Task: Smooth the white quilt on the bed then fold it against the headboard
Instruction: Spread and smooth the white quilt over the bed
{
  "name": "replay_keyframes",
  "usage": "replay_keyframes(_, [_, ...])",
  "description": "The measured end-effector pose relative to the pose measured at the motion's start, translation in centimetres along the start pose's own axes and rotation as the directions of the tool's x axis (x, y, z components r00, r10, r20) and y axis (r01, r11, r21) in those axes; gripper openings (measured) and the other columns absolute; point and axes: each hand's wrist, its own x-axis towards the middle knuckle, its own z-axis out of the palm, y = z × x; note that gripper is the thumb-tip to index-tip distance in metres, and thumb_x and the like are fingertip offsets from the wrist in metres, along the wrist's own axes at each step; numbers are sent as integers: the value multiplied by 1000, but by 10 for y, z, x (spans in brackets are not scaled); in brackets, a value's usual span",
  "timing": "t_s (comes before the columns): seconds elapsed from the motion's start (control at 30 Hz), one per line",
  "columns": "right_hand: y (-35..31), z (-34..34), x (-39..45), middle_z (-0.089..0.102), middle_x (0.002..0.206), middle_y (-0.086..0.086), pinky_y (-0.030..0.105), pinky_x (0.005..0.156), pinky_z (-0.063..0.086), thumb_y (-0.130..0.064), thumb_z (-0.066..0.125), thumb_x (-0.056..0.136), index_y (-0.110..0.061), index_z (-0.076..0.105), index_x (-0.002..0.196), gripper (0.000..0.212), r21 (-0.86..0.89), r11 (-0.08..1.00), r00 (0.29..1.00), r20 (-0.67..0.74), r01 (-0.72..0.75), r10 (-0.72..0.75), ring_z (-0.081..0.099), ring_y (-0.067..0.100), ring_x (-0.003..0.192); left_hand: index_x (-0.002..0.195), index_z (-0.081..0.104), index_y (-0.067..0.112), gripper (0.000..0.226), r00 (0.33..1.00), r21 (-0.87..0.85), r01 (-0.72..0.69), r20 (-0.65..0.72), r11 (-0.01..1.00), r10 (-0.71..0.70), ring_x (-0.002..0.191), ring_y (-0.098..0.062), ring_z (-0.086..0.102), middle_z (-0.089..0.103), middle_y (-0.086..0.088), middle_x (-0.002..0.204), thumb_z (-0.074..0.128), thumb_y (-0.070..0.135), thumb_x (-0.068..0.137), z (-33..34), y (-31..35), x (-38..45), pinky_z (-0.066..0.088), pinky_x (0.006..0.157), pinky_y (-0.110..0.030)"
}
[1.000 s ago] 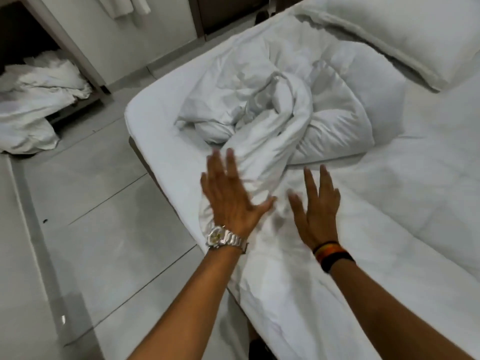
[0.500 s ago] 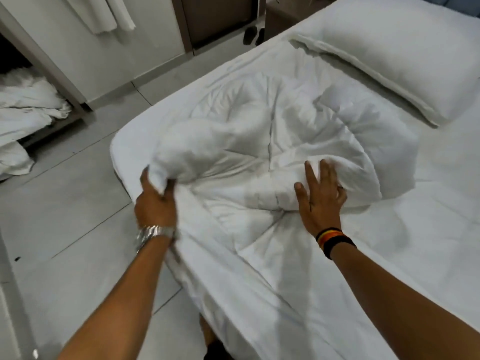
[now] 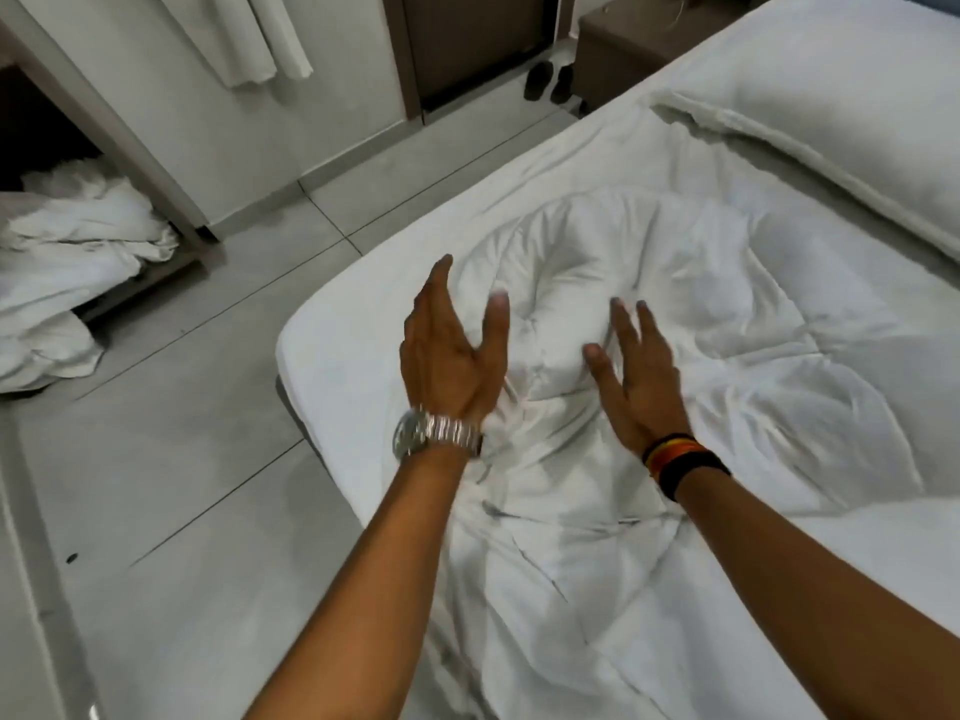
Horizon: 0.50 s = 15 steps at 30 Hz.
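Note:
The white quilt [image 3: 701, 324] lies rumpled but spread across the bed [image 3: 332, 356], with puffy folds in the middle. My left hand [image 3: 449, 356], with a metal watch on its wrist, is open, fingers apart, at the quilt's left edge near the bed corner. My right hand [image 3: 641, 376], with dark and orange bands on its wrist, rests flat and open on the quilt a little to the right. Neither hand holds any fabric. The headboard is out of view.
A white pillow [image 3: 841, 111] lies at the far right of the bed. A heap of white linen [image 3: 67, 272] sits on a low shelf at the left. A brown nightstand [image 3: 623, 39] and dark shoes [image 3: 545, 80] stand beyond the bed. Grey tiled floor [image 3: 156, 459] runs along the bed's left side.
My left hand has let go of the quilt edge it gripped and now hovers open. The bunched quilt has spread flatter across the bed. My right hand has slid slightly forward.

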Motion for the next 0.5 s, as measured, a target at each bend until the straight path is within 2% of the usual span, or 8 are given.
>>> replay_keyframes(0.03, [-6,9,5,15,175,9,51,128,21,-61,40,105,-31,19,167,72,51,999,999,31,10,-11,18,24,160,159,32,26,86,986,-11,146,82,989,-145,143,-29,47,46,-5,160,36,79,91,8,2,27,36,117,-50])
replay_keyframes(0.1, [-13,27,7,11,176,7,47,129,20,-65,37,104,-37,9,167,75,114,993,998,66,-19,11,12,20,161,164,19,25,106,862,57,437,258,898,-436,150,-35,35,33,-11,167,28,93,83,26,-7,74,27,121,-58])
replay_keyframes(0.13, [-13,34,4,10,176,6,46,130,19,-70,35,102,-40,5,167,77,130,990,996,74,-52,43,10,19,161,165,9,23,115,793,140,506,312,851,-523,154,-38,26,24,-13,170,30,96,79,36,-16,90,23,123,-61])
replay_keyframes(0.2, [-8,46,-9,8,176,5,48,130,19,-77,32,98,-43,0,166,82,143,984,991,91,-106,93,7,18,162,165,-10,21,132,690,277,556,372,783,-621,157,-43,13,9,-15,173,41,99,71,54,-40,107,17,123,-65])
replay_keyframes(0.27, [-5,57,-29,5,176,7,54,128,23,-78,33,98,-46,-5,165,83,105,987,987,119,-119,107,9,20,162,160,-25,20,151,622,285,597,426,750,-657,157,-44,16,9,-17,173,57,98,60,67,-60,105,19,124,-64])
replay_keyframes(0.37, [-3,68,-49,2,176,8,62,123,26,-81,30,95,-52,-16,160,84,15,988,977,153,-154,150,15,26,161,153,-37,20,168,582,202,637,507,744,-636,152,-39,32,23,-17,170,74,92,49,84,-75,102,27,124,-55])
replay_keyframes(0.43, [-5,72,-52,0,176,5,64,125,21,-83,27,94,-57,-23,155,83,-2,985,974,149,-172,170,12,25,161,153,-37,15,173,586,185,629,526,755,-617,149,-37,39,32,-16,167,79,87,46,94,-79,106,32,123,-51])
replay_keyframes(0.5, [-8,74,-49,-3,176,3,63,126,14,-84,27,93,-60,-26,152,82,11,980,968,158,-197,193,8,24,162,159,-25,7,170,584,201,591,560,781,-587,142,-35,49,42,-15,161,82,81,50,101,-82,113,42,116,-43])
